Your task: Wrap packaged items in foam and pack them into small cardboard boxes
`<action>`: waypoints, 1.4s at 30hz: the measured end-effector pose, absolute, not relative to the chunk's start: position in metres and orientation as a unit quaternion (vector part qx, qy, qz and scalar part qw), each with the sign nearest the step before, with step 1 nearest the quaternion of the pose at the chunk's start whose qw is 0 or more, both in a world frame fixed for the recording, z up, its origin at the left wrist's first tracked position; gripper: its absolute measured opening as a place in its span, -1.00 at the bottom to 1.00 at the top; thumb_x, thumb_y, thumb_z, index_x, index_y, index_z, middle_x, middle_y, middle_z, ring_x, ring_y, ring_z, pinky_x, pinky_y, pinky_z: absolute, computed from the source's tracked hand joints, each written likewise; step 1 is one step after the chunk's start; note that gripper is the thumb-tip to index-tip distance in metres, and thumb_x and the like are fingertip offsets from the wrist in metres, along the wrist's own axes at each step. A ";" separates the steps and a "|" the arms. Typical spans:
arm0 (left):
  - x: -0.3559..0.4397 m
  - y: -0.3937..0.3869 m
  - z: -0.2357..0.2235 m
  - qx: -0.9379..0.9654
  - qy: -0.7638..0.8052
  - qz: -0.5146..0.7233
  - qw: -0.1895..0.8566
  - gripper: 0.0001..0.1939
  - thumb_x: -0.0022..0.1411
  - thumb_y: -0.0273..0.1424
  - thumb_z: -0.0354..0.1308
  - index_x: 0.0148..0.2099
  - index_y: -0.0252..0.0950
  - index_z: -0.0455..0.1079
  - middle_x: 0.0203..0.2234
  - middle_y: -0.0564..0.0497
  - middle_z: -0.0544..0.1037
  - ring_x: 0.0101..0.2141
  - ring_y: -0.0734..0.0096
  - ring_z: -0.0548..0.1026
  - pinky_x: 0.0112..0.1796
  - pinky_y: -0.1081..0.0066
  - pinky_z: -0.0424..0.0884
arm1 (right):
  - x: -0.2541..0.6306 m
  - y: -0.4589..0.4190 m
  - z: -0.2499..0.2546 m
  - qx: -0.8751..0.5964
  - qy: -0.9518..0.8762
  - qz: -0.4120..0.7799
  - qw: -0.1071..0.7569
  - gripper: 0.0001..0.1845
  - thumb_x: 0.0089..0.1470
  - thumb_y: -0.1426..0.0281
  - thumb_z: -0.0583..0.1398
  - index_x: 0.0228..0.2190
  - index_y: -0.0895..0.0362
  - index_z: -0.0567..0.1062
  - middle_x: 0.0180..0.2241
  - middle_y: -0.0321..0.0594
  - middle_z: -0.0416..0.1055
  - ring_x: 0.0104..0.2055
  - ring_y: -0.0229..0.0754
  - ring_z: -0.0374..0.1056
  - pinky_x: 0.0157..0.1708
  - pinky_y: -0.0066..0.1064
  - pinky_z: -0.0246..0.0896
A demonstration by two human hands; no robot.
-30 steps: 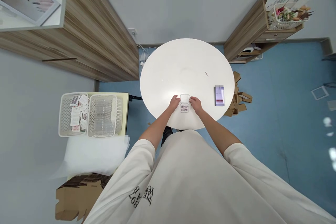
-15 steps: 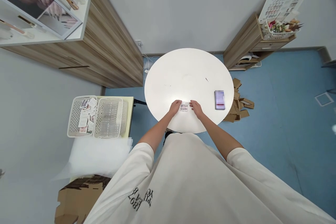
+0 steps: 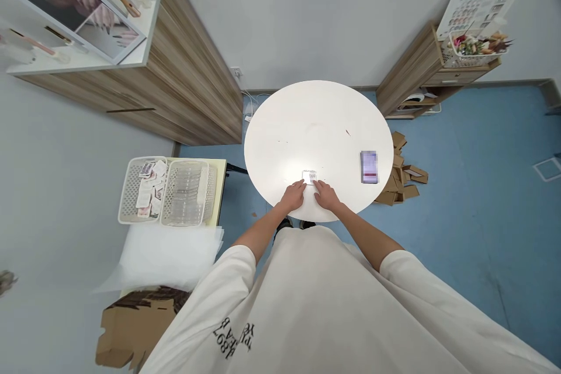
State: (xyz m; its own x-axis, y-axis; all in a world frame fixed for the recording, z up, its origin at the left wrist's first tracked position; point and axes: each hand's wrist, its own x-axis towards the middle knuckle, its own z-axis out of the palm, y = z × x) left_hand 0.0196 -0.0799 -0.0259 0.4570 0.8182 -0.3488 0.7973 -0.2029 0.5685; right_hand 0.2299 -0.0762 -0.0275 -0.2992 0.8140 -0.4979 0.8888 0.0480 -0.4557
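A small clear plastic case [image 3: 310, 175] lies at the near part of the round white table [image 3: 315, 123]. Small dark pieces in rows, which look like press-on nails, show through its right side; glare whitens its left side. My left hand [image 3: 294, 196] has its fingertips at the near left corner of the case. At the near right corner, the fingers of my right hand [image 3: 325, 194] rest on the case. Both hands lie low over the tabletop, thumbs turned inward. Exactly how the fingertips grip is too small to make out.
A phone-like device [image 3: 369, 167] with a lit screen lies on the table's right. Left of me, white baskets [image 3: 183, 194] hold clear cases and printed cards beside white sheets [image 3: 170, 257]. Cardboard boxes [image 3: 401, 178] lie on the floor at right. Wooden cabinets [image 3: 197, 64] stand behind.
My hands have moved toward me, from the sides of the case to its near edge. The case now lies flatter on the table, and its left side shows more glare. The view has shifted slightly.
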 end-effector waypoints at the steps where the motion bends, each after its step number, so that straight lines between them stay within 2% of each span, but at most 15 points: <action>1: 0.020 -0.083 -0.026 0.789 0.507 -0.004 0.347 -0.37 0.32 -0.49 -0.06 0.42 -0.25 0.07 0.42 -0.11 0.04 0.37 0.08 0.06 0.28 0.05 0.09 | 0.229 -0.078 -0.028 0.581 0.735 -0.342 0.075 -0.30 0.27 0.33 -0.01 0.40 0.13 0.03 0.40 -0.02 -0.01 0.36 0.14 0.02 0.25 -0.04 0.04; 4: 0.021 -0.088 -0.026 0.802 0.490 -0.047 0.338 -0.27 0.27 -0.52 -0.04 0.46 -0.23 -0.03 0.45 -0.10 -0.06 0.39 0.05 -0.02 0.28 0.01 0.03 | 0.229 -0.082 -0.028 0.564 0.754 -0.318 0.110 -0.25 0.27 0.35 -0.01 0.42 0.08 -0.06 0.42 -0.04 -0.07 0.38 0.13 -0.05 0.26 -0.02 -0.01; 9: 0.021 -0.089 -0.027 0.787 0.489 -0.064 0.370 -0.21 0.22 -0.52 -0.01 0.47 -0.20 -0.06 0.47 -0.08 -0.16 0.39 -0.01 -0.02 0.29 -0.03 -0.03 | 0.228 -0.084 -0.029 0.561 0.755 -0.320 0.115 -0.18 0.22 0.34 0.04 0.43 0.04 -0.12 0.43 -0.07 -0.10 0.40 0.16 -0.10 0.26 0.00 -0.04; 14: 0.026 -0.087 -0.020 0.771 0.498 -0.095 0.386 -0.20 0.21 -0.49 0.02 0.47 -0.17 -0.07 0.47 -0.07 -0.20 0.36 -0.08 0.05 0.25 -0.08 0.04 | 0.221 -0.083 -0.024 0.563 0.741 -0.343 0.130 -0.12 0.17 0.31 0.09 0.42 0.09 -0.13 0.43 0.01 -0.12 0.40 0.21 -0.11 0.25 0.04 -0.02; 19: 0.019 -0.092 -0.012 0.767 0.509 -0.136 0.366 -0.17 0.21 -0.46 0.04 0.48 -0.16 -0.11 0.47 -0.10 -0.21 0.30 -0.14 0.19 0.20 -0.10 0.14 | 0.206 -0.089 -0.022 0.550 0.754 -0.332 0.136 -0.19 0.19 0.37 0.05 0.41 0.16 -0.05 0.43 0.07 -0.11 0.39 0.20 -0.07 0.26 0.00 -0.05; 25: -0.023 -0.098 -0.007 0.762 0.529 -0.155 0.339 -0.17 0.22 -0.43 0.06 0.48 -0.18 -0.13 0.47 -0.12 -0.21 0.24 -0.17 0.27 0.15 -0.08 0.21 | 0.168 -0.087 -0.022 0.520 0.776 -0.324 0.149 -0.20 0.19 0.40 0.05 0.41 0.14 -0.03 0.43 0.01 -0.11 0.40 0.15 -0.07 0.28 -0.03 -0.07; 33: -0.090 -0.079 -0.008 0.723 0.566 -0.161 0.362 -0.14 0.21 -0.37 0.06 0.50 -0.15 -0.17 0.47 -0.10 -0.22 0.24 -0.20 0.27 0.13 -0.07 0.24 | 0.095 -0.060 -0.022 0.498 0.795 -0.310 0.153 -0.20 0.18 0.43 0.07 0.41 0.11 -0.01 0.43 -0.02 -0.10 0.42 0.15 -0.11 0.30 -0.01 -0.11; 42: -0.135 -0.060 -0.005 0.744 0.538 -0.138 0.372 -0.15 0.21 -0.37 0.04 0.50 -0.17 -0.15 0.47 -0.07 -0.25 0.22 -0.19 0.30 0.11 -0.03 0.28 | 0.049 -0.048 -0.020 0.529 0.771 -0.323 0.145 -0.15 0.19 0.42 0.07 0.43 0.06 -0.10 0.44 -0.02 -0.12 0.44 0.13 -0.13 0.31 0.00 -0.10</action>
State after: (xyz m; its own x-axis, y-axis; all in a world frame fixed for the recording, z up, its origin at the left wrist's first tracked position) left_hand -0.1354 -0.0597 -0.0048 0.3824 0.6985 -0.6048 0.9031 -0.1441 0.4046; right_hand 0.0495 -0.0484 -0.0201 -0.3984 0.7218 -0.5659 0.9095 0.2314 -0.3452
